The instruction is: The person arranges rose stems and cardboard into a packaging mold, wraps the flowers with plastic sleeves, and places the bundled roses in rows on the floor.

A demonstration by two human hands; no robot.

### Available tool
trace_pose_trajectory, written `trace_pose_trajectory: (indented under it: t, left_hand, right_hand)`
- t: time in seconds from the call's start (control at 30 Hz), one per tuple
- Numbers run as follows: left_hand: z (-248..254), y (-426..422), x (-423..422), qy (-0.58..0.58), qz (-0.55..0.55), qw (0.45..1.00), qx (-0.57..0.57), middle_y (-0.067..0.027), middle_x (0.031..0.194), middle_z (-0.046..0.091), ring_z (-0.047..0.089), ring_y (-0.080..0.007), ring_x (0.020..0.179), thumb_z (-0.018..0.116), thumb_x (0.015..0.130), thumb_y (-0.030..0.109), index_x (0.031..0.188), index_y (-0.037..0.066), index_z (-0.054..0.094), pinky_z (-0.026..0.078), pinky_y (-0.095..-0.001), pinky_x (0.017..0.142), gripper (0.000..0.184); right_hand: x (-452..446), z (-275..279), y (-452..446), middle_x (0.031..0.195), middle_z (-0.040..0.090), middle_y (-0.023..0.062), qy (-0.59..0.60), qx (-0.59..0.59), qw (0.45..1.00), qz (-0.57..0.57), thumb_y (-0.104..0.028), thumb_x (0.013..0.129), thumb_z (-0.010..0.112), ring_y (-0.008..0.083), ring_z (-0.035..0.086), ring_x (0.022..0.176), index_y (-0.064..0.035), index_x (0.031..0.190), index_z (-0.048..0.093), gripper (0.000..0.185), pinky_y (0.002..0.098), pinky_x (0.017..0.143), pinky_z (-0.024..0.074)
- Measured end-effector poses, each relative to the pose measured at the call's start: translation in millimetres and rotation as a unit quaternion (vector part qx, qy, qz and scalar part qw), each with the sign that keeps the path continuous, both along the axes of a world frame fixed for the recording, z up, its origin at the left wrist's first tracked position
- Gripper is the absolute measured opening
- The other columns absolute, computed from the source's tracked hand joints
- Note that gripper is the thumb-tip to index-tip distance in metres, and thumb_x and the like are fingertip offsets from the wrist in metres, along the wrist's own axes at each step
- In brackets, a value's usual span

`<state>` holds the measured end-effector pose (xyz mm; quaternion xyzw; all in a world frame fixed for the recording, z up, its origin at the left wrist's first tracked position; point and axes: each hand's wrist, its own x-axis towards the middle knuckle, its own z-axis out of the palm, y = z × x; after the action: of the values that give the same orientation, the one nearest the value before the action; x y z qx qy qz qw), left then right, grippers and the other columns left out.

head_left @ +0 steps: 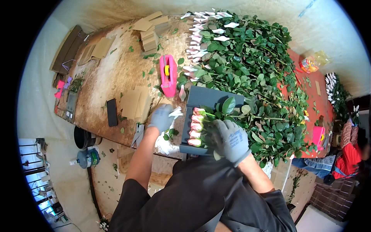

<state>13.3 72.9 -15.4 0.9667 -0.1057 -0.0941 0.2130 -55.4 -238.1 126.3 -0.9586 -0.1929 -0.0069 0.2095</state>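
My left hand (161, 117), in a grey glove, is closed on a white bud sleeve (176, 113) just left of a dark grey box-like stand (214, 93). Several pink and cream roses (196, 127) lie in a column on the stand, heads to the left, stems and leaves to the right. Over those stems is my right hand (234, 141), gloved in grey too, with its fingers curved down toward blurred leaves. The fingertips are hidden, so its grip does not show. Near the stand's upper left corner lies another sleeved bud (182, 93).
Rose stems with white-sleeved heads (247, 50) pile up at the back right. A pink tape dispenser (168, 75), cardboard sheets (136, 102), a black phone (112, 112) and a stapler-like metal tool (138, 135) lie leftward. A person in red (348, 154) is at far right.
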Motion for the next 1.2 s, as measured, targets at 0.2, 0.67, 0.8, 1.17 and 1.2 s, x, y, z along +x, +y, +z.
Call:
trace_pose_trajectory:
  t: [0.2, 0.67, 0.8, 1.17, 1.2]
  left_hand:
    - [53, 33, -94, 0.117, 0.001, 0.992, 0.049, -0.0204, 0.118, 0.068, 0.066, -0.04, 0.11, 0.07, 0.088, 0.018, 0.137, 0.011, 0.054, 0.052, -0.0483, 0.092, 0.053]
    - [-5, 38, -159, 0.034, 0.076, 0.995, 0.047, -0.0205, 0.126, 0.061, 0.063, -0.0404, 0.113, 0.075, 0.08, 0.012, 0.121, 0.004, 0.068, 0.051, -0.0473, 0.096, 0.043]
    - [-16, 38, -146, 0.006, 0.102, 0.994, 0.037, -0.0205, 0.125, 0.058, 0.06, -0.0415, 0.112, 0.078, 0.074, 0.007, 0.112, 0.003, 0.07, 0.049, -0.0463, 0.098, 0.039]
    - [1, 113, -234, 0.275, 0.034, 0.931, 0.236, -0.0158, 0.12, 0.066, 0.062, -0.037, 0.121, 0.078, 0.08, 0.029, 0.122, 0.013, 0.072, 0.051, -0.0437, 0.098, 0.045]
    - [5, 119, -237, 0.308, -0.004, 0.915, 0.262, -0.0154, 0.119, 0.067, 0.063, -0.0359, 0.119, 0.078, 0.079, 0.03, 0.121, 0.014, 0.072, 0.052, -0.0444, 0.097, 0.045]
  right_hand:
    - [-2, 1, -3, 0.099, 0.065, 0.0135, -0.003, 0.009, 1.0, 0.0, -0.024, 0.094, 0.067, 0.0334, 0.067, 0.091, -0.0082, 0.119, 0.062, 0.03, 0.0457, 0.077, 0.055]
    - [-5, -1, 5, 0.1, 0.065, 0.0134, -0.007, 0.008, 0.999, 0.034, -0.021, 0.093, 0.066, 0.0337, 0.066, 0.091, -0.0083, 0.119, 0.062, 0.029, 0.0459, 0.077, 0.054]
    - [-8, -1, 8, 0.102, 0.065, 0.0147, 0.01, 0.014, 0.999, 0.038, -0.019, 0.092, 0.067, 0.0356, 0.065, 0.095, -0.0076, 0.12, 0.062, 0.031, 0.0463, 0.08, 0.0532]
    - [-11, -5, 4, 0.103, 0.066, 0.0145, 0.009, 0.034, 0.999, 0.023, -0.021, 0.093, 0.068, 0.0352, 0.066, 0.094, -0.0078, 0.121, 0.063, 0.031, 0.0452, 0.081, 0.0534]
    - [-12, -6, 4, 0.103, 0.066, 0.0145, 0.011, 0.033, 0.999, 0.023, -0.021, 0.093, 0.068, 0.0351, 0.066, 0.094, -0.0077, 0.121, 0.063, 0.031, 0.0452, 0.081, 0.0534]
